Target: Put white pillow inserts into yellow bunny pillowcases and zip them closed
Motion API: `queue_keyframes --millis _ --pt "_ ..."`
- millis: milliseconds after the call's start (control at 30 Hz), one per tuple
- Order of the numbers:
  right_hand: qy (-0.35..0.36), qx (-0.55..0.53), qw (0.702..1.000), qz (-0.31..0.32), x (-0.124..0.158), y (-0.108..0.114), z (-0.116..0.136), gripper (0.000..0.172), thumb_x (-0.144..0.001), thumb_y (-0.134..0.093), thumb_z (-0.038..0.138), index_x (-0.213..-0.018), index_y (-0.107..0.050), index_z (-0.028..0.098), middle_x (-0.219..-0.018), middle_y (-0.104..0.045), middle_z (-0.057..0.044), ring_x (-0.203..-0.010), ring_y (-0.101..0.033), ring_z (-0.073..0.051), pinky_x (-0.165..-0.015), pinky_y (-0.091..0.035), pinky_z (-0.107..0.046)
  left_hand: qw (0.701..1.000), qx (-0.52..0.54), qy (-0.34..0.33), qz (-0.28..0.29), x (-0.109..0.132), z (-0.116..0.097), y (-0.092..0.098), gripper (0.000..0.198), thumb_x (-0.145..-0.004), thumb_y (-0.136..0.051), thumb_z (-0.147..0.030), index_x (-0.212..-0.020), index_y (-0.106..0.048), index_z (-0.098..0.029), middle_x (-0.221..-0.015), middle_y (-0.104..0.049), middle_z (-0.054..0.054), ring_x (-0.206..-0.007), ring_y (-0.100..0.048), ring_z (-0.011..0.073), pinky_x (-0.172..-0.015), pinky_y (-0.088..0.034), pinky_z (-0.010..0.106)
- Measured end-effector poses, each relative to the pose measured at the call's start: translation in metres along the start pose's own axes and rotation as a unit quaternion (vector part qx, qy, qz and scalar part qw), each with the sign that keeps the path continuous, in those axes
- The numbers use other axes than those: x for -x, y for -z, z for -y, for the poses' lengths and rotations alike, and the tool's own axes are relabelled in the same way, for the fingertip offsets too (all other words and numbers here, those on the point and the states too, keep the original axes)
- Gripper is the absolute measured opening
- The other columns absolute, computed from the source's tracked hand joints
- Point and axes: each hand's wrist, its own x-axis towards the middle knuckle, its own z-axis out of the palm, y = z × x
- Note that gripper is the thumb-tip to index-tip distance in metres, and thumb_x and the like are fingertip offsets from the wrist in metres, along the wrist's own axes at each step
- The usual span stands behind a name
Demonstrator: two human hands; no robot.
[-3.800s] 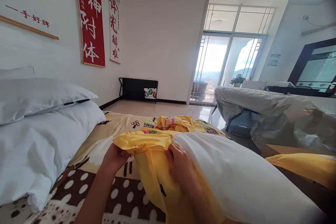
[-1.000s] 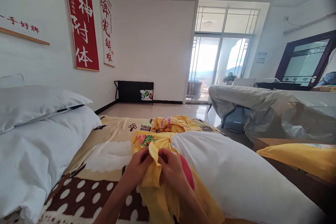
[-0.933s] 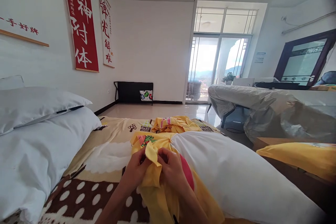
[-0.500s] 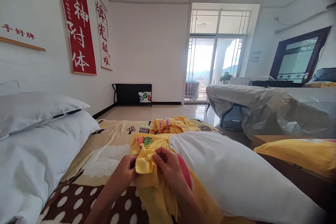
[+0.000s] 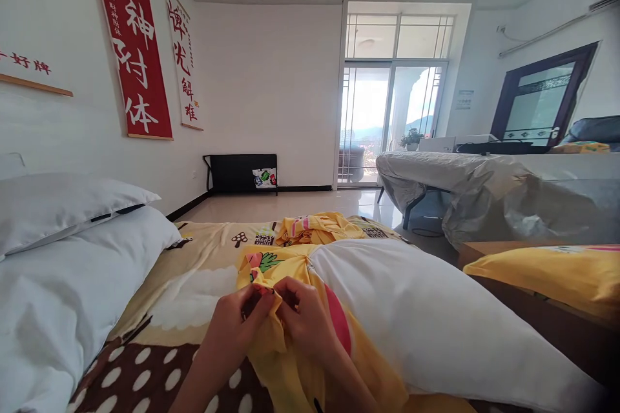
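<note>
Between my hands is a yellow pillowcase [image 5: 290, 361] with a pineapple print and a pink patch, its cloth bunched up. My left hand [image 5: 245, 313] pinches a gathered edge of it from the left. Close by on the right, my right hand [image 5: 303, 313] grips the same bunched fabric, fingers curled. A white pillow [image 5: 411, 316] lies to the right, with the yellow cloth around its near end and under its lower side. How far the pillow sits inside the case is hidden by the folds.
Two white pillows [image 5: 87, 284] are stacked at the left on the patterned blanket [image 5: 194, 297]. Another crumpled yellow cloth [image 5: 320, 229] lies at the bed's far edge. At right, a yellow-covered pillow [image 5: 547, 274] rests on a wooden box [image 5: 484, 250], near a plastic-covered table [image 5: 484, 181].
My left hand has moved right and up, closer to my right hand. The yellow fold that stuck out between them is now tucked under my fingers. The view has shifted slightly right.
</note>
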Motion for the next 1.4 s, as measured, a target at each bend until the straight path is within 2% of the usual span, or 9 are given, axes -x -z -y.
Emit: queue_keyframes --millis 233,400,533,633,767,1067,1233,1300,1400 --pt "0.007 0.050 0.999 0.005 0.002 -0.002 -0.001 0.015 -0.081 -0.054 0.029 -0.086 -0.062 0.016 -0.070 -0.058 0.001 -0.061 -0.046 -0.010 -0.057 -0.037 -0.023 0.973 0.217 0.072 0.029 -0.005 0.005 0.013 0.036 -0.062 -0.077 -0.040 -0.085 -0.069 -0.014 -0.075 -0.064 0.003 -0.068 -0.056 0.0177 -0.063 -0.048 0.026" --pt "0.017 0.225 0.974 -0.007 0.005 -0.007 0.001 0.017 -0.079 -0.062 0.025 -0.094 -0.058 0.019 -0.091 -0.061 -0.001 -0.075 -0.052 -0.013 -0.069 -0.041 -0.027 0.914 0.372 0.131 -0.089 -0.019 0.016 0.036 0.030 -0.057 -0.082 -0.030 -0.076 -0.066 -0.012 -0.067 -0.057 0.000 -0.058 -0.051 0.0106 -0.051 -0.044 0.019" --pt "0.081 0.353 0.932 0.007 0.006 -0.016 -0.004 0.018 -0.077 -0.068 0.027 -0.088 -0.056 0.020 -0.097 -0.060 -0.003 -0.092 -0.051 -0.020 -0.081 -0.041 -0.033 0.843 0.479 0.171 -0.176 -0.030 0.021 0.050 0.003 -0.076 -0.060 -0.014 -0.073 -0.063 -0.013 -0.064 -0.057 -0.001 -0.048 -0.048 0.0080 -0.045 -0.043 0.018" --pt "0.105 0.456 0.884 -0.011 0.006 -0.022 -0.012 0.019 -0.077 -0.068 0.027 -0.089 -0.056 0.019 -0.099 -0.060 -0.006 -0.093 -0.051 -0.024 -0.083 -0.039 -0.038 0.816 0.514 0.186 -0.189 -0.034 0.024 0.054 0.016 -0.082 -0.049 -0.009 -0.077 -0.064 -0.014 -0.063 -0.059 0.001 -0.045 -0.051 0.0092 -0.039 -0.040 0.018" --pt "0.090 0.504 0.859 0.003 0.009 -0.025 -0.011 0.004 -0.082 -0.057 0.017 -0.085 -0.055 0.019 -0.090 -0.063 -0.004 -0.085 -0.055 -0.022 -0.076 -0.036 -0.034 0.807 0.526 0.161 -0.216 -0.035 0.030 0.056 0.015 -0.083 -0.050 -0.007 -0.079 -0.063 -0.014 -0.067 -0.063 0.000 -0.050 -0.058 0.0096 -0.044 -0.046 0.018" --pt "0.000 0.585 0.802 0.124 0.032 -0.023 0.010 0.027 -0.068 -0.053 -0.002 -0.085 -0.058 0.019 -0.071 -0.066 -0.007 -0.067 -0.063 -0.023 -0.053 -0.020 -0.031 0.785 0.550 0.140 -0.248 -0.037 0.032 0.058 0.015 -0.079 -0.052 -0.005 -0.080 -0.063 -0.014 -0.066 -0.063 0.000 -0.053 -0.059 0.0101 -0.048 -0.049 0.018" --pt "-0.049 0.607 0.785 0.114 0.033 -0.009 0.021 0.025 -0.076 -0.055 0.004 -0.094 -0.064 0.020 -0.074 -0.069 -0.008 -0.068 -0.066 -0.024 -0.051 -0.021 -0.031 0.796 0.553 0.100 -0.225 -0.032 0.029 0.060 0.008 -0.077 -0.060 -0.009 -0.080 -0.063 -0.016 -0.065 -0.061 -0.003 -0.053 -0.058 0.0094 -0.050 -0.050 0.017" --pt "-0.074 0.600 0.790 0.100 0.034 -0.003 0.027 0.015 -0.082 -0.055 0.014 -0.086 -0.068 0.021 -0.074 -0.071 -0.009 -0.069 -0.067 -0.024 -0.052 -0.023 -0.031 0.801 0.545 0.082 -0.234 -0.030 0.028 0.062 0.008 -0.076 -0.060 -0.009 -0.079 -0.064 -0.015 -0.068 -0.062 -0.002 -0.055 -0.059 0.0093 -0.051 -0.050 0.017" --pt "-0.109 0.587 0.795 0.102 0.038 -0.002 0.033 0.024 -0.084 -0.056 0.031 -0.070 -0.072 0.021 -0.072 -0.072 -0.012 -0.068 -0.068 -0.027 -0.052 -0.027 -0.031 0.802 0.536 0.083 -0.252 -0.029 0.026 0.064 0.011 -0.079 -0.056 -0.007 -0.077 -0.065 -0.013 -0.071 -0.064 0.000 -0.057 -0.060 0.0093 -0.051 -0.050 0.017"
